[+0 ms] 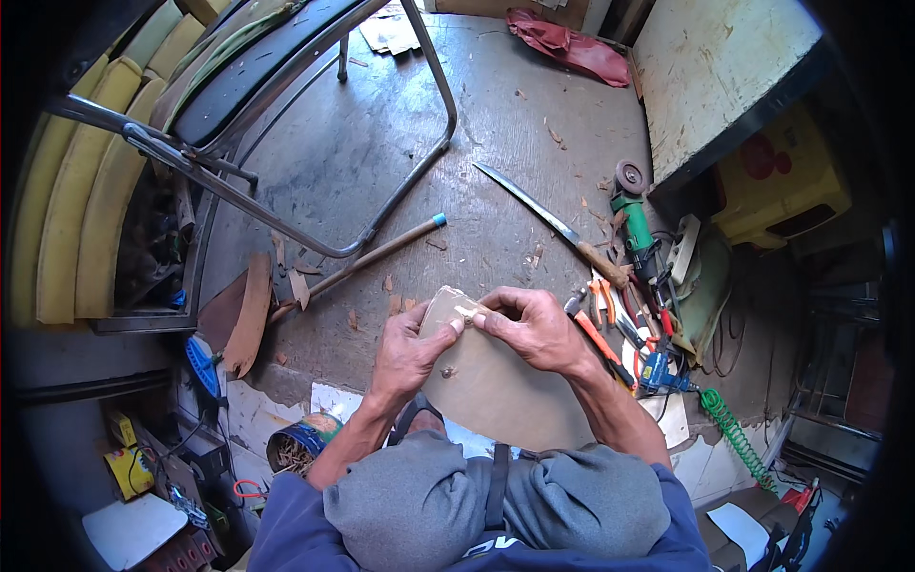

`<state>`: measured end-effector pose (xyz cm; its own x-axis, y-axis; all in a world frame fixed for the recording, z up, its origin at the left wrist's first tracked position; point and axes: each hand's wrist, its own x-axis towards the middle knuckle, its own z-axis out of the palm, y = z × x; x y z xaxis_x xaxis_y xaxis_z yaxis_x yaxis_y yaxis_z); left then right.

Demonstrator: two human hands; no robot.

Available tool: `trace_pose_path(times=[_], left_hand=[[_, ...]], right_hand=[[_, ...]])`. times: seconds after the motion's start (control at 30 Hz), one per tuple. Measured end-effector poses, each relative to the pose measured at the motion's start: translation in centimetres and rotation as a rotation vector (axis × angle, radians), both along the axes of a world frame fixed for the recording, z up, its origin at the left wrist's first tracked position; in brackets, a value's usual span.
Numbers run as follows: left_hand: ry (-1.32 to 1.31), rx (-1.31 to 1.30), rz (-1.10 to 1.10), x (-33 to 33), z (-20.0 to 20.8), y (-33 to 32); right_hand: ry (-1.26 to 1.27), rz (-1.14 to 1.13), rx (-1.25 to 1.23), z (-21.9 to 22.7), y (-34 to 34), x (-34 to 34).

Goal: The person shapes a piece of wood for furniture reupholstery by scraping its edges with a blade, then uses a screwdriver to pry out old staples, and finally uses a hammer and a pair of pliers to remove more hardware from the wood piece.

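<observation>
A flat tan-brown sheet [519, 391] with a curved lower edge slopes above my knees; I cannot tell its material. Its far corner is ragged, with a pale torn patch, and a small dark mark shows lower on its face. My left hand [408, 351] grips the left edge of that corner, thumb on top. From the other side my right hand [534, 331] pinches the sheet near the pale patch, its thumb almost meeting the left one. Fingers beneath the sheet are hidden.
To the right lie a long blade [524, 202] with a wooden handle, a green angle grinder [634, 224], pliers [602, 297] and a blue air tool [658, 372] with a coiled green hose [734, 434]. A metal-framed chair [443, 105] and a wooden-handled tool [372, 257] occupy the left.
</observation>
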<state>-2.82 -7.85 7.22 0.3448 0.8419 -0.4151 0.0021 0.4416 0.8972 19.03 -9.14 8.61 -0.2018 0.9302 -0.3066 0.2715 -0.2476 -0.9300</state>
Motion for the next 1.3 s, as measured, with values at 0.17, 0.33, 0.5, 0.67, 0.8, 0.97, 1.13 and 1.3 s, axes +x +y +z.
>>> trace_pose_path(times=[0.17,0.33,0.5,0.67,0.8,0.97,1.13,1.3], left_hand=[[-0.014,0.05,-0.041,-0.2,-0.1,-0.2],[0.065,0.058,-0.027,0.1,0.3,-0.2],[0.076,0.06,-0.005,0.6,0.7,-0.3],[0.049,0.055,0.013,1.0,0.5,-0.3],[0.047,0.061,0.03,1.1,0.5,-0.5],[0.045,0.04,0.042,0.4,0.5,-0.5],[0.077,-0.006,0.029,0.7,1.0,-0.5],[-0.019,0.025,0.024,0.7,0.2,0.3]], right_hand=[[0.106,-0.006,-0.059,-0.9,-0.2,0.4],[0.139,0.037,-0.047,-0.6,-0.2,0.7],[0.231,0.034,-0.107,-0.7,-0.2,1.1],[0.264,0.024,-0.107,-1.0,-0.2,1.3],[0.209,0.015,-0.08,-0.8,-0.2,1.1],[0.122,0.0,-0.057,-1.4,-0.2,0.0],[0.098,-0.026,-0.075,-1.0,-0.5,0.1],[0.093,-0.034,-0.02,-1.0,-0.1,0.0]])
